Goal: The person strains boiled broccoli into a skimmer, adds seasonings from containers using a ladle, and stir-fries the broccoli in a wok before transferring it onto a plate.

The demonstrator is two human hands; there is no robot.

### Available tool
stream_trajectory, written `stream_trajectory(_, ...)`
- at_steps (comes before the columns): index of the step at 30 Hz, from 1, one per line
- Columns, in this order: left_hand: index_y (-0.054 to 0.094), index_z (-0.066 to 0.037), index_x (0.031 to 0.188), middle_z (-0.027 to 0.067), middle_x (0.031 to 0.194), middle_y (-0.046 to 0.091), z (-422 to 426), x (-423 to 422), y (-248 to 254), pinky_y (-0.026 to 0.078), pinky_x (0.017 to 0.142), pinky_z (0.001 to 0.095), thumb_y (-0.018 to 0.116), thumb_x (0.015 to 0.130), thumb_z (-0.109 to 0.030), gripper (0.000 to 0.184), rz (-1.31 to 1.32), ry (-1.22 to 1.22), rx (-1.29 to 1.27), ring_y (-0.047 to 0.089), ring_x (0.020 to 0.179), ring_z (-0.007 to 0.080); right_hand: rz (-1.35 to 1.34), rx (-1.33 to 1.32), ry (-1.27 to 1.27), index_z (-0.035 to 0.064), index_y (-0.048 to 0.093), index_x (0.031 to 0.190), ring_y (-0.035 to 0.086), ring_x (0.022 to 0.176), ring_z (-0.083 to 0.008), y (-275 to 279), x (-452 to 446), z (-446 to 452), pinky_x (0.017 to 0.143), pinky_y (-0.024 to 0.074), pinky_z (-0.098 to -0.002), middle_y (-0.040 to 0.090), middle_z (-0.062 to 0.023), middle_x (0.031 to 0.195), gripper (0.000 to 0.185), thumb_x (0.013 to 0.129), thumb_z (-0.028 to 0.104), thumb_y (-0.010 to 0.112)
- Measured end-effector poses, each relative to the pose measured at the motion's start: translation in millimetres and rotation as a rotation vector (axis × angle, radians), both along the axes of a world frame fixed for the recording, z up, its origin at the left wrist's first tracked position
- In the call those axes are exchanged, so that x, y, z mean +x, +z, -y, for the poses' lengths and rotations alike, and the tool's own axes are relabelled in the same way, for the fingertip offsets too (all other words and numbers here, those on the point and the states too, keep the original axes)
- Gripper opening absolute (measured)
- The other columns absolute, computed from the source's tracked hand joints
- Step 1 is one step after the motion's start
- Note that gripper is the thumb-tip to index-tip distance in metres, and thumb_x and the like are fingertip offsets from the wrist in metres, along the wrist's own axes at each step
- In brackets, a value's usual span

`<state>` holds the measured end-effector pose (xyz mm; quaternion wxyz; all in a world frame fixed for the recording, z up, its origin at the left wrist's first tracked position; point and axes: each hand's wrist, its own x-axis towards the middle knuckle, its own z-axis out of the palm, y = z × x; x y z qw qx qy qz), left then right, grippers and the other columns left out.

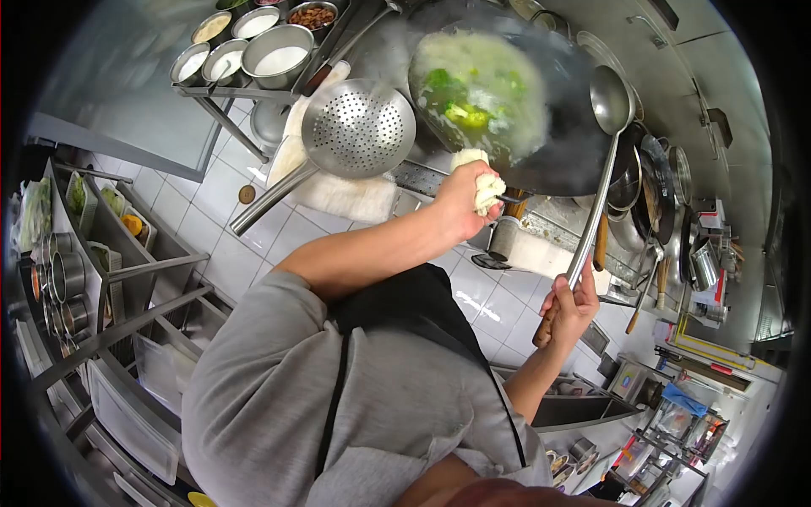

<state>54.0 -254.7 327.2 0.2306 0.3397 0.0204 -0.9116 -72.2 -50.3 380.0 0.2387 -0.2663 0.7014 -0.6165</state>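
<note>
My left hand (pixel 467 201) is closed around a pale folded cloth (pixel 487 191) at the near edge of a large dark wok (pixel 562 160). Green vegetables (pixel 463 95) lie in cloudy, steaming liquid in the wok. In my right hand (pixel 568 311), at the lower right, is the wooden handle of a long metal ladle (pixel 598 198). The ladle's bowl is up over the wok's right side. A perforated metal strainer (pixel 359 127) rests left of the wok, its handle pointing toward the lower left.
Metal containers of white and brown ingredients (pixel 281 59) stand on a shelf at the upper left. Pans (pixel 655 182) and utensils hang at the right. Steel racks (pixel 135 270) with trays and pots line the left side. White cloths (pixel 338 194) lie beneath the strainer.
</note>
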Motion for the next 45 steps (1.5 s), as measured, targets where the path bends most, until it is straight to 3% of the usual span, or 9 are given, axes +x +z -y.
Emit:
stream_trajectory(4,0.055,-0.014,0.086,0.0027,0.075,0.055,-16.9,12.3,-9.9,0.042,0.047,0.028,0.062,0.076,-0.017,0.012,-0.041,-0.034,0.014,0.052,0.065,0.0215,-0.016,0.001,0.006,-0.0045,0.041,0.141,0.05,0.042,-0.0093,1.5,5.2,-11.0,0.035,0.0398,-0.0221,0.057,-0.0047,0.067,0.061,0.083,-0.005,0.059)
stream_trajectory(5,0.055,-0.014,0.085,0.0028,0.074,0.055,-19.9,15.4,-12.3,0.041,0.047,0.0281,0.062,0.076,-0.017,0.012,-0.052,-0.036,0.015,0.052,0.064,0.0216,-0.032,-0.014,0.021,-0.0054,0.042,0.139,0.048,0.042,-0.0096,-1.6,5.0,-13.9,0.034,0.0387,-0.0222,0.056,-0.0043,0.069,0.06,0.084,0.002,0.066)
stream_trajectory(7,0.055,-0.013,0.084,0.0038,0.071,0.056,-21.4,22.1,-12.9,0.041,0.046,0.0283,0.063,0.075,-0.016,0.012,-0.064,-0.055,0.024,0.053,0.062,0.0215,-0.033,-0.019,0.024,-0.0056,0.042,0.139,0.049,0.042,-0.0096,-1.2,8.2,-15.9,0.034,0.0388,-0.0221,0.056,-0.0043,0.069,0.06,0.084,0.002,0.066)
stream_trajectory(26,0.052,-0.012,0.089,0.0035,0.074,0.058,-27.6,39.0,-45.7,0.039,0.048,0.0303,0.061,0.075,-0.011,0.017,-0.196,-0.04,0.013,0.058,0.068,0.0159,-0.074,0.005,0.045,-0.0051,0.041,0.14,0.05,0.043,-0.0091,3.1,18.9,-11.6,0.036,0.0398,-0.0214,0.058,-0.0042,0.068,0.066,0.085,0.012,0.073)
stream_trajectory(45,0.05,-0.016,0.094,0.0034,0.079,0.057,-27.6,48.7,-59.3,0.038,0.047,0.0293,0.061,0.075,-0.01,0.023,-0.305,-0.035,0.037,0.058,0.072,0.0157,-0.044,0.01,0.063,-0.0045,0.042,0.14,0.05,0.043,-0.0094,8.8,31.6,-9.3,0.036,0.0403,-0.0214,0.058,-0.0044,0.07,0.064,0.084,0.009,0.072)
